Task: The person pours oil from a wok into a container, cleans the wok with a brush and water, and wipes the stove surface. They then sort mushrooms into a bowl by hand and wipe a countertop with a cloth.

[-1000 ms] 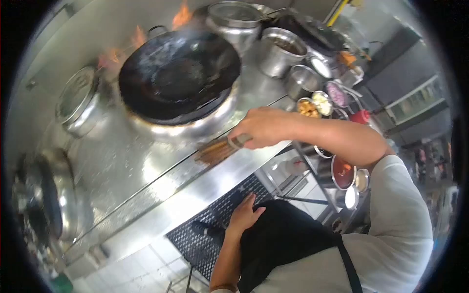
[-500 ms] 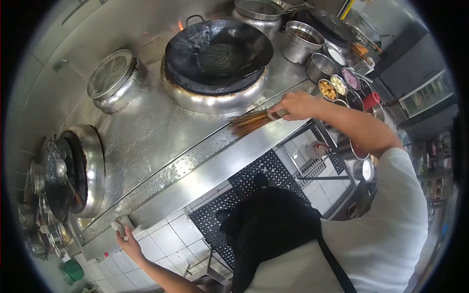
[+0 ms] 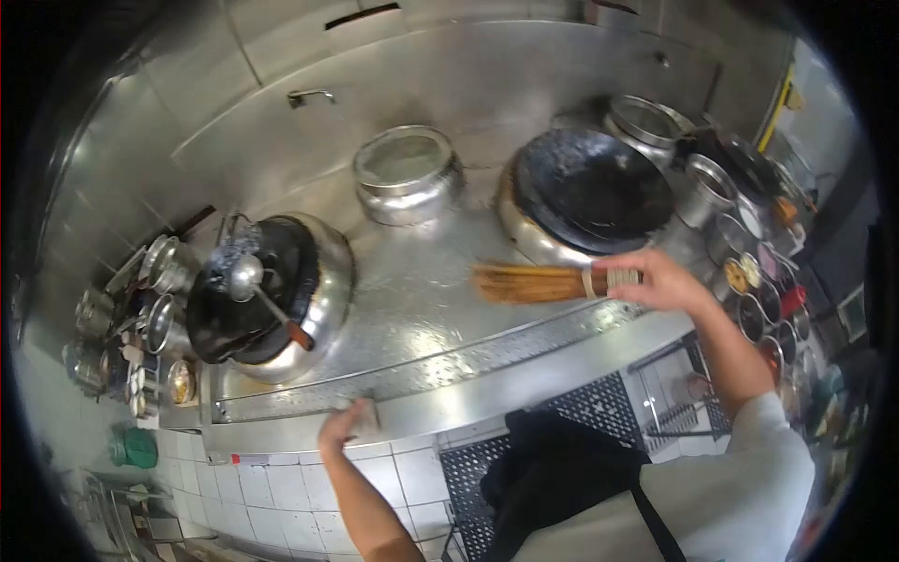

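A bamboo wok brush [image 3: 538,284] is gripped by its bound handle in my right hand [image 3: 657,281]. Its bristles point left over the steel stove top [image 3: 412,272], in front of the right wok [image 3: 599,192]. My left hand [image 3: 343,427] is at the stove's front edge, blurred, with its fingers around what looks like a folded pale cloth [image 3: 367,418]. On the left burner sits another dark wok [image 3: 211,314], tilted. A ladle [image 3: 247,277] with a wooden handle end lies across it.
Between the woks stands a lidded steel pot [image 3: 407,173]. A perforated drain strip [image 3: 449,371] runs along the front. Ingredient containers [image 3: 740,272] crowd the right side, and steel pots [image 3: 169,267] the left. A faucet [image 3: 311,96] sticks out from the back wall.
The view has swung left. The brush has risen from the drain strip and now hangs level over the stove top. My left hand stays by the front edge with the pale cloth.
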`<move>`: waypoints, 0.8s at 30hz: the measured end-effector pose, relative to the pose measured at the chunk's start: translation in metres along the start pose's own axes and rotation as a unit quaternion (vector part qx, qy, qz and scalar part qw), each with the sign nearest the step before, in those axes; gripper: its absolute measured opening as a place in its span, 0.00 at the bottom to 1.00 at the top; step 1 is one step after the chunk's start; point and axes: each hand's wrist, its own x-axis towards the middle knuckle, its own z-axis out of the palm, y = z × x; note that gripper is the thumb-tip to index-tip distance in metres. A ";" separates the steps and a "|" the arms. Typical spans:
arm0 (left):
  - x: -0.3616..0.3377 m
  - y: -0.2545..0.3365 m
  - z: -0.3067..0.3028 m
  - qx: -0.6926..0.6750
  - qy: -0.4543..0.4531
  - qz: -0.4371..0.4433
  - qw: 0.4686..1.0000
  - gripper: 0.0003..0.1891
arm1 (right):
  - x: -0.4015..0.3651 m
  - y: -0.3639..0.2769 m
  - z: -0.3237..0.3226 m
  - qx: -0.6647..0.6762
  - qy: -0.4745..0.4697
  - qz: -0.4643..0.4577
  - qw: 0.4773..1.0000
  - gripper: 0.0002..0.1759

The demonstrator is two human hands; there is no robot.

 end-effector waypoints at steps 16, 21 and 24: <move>0.003 -0.033 0.057 0.029 0.233 0.103 0.967 0.32 | 0.699 -0.106 -0.008 -0.277 0.187 -0.217 0.917 0.24; -0.002 -0.017 0.062 0.020 0.276 0.054 0.959 0.33 | 0.716 -0.076 0.021 -0.329 0.182 -0.101 0.921 0.23; -0.013 0.000 0.056 -0.001 0.261 0.012 0.965 0.33 | 0.654 -0.055 0.023 -0.328 0.140 -0.089 0.930 0.24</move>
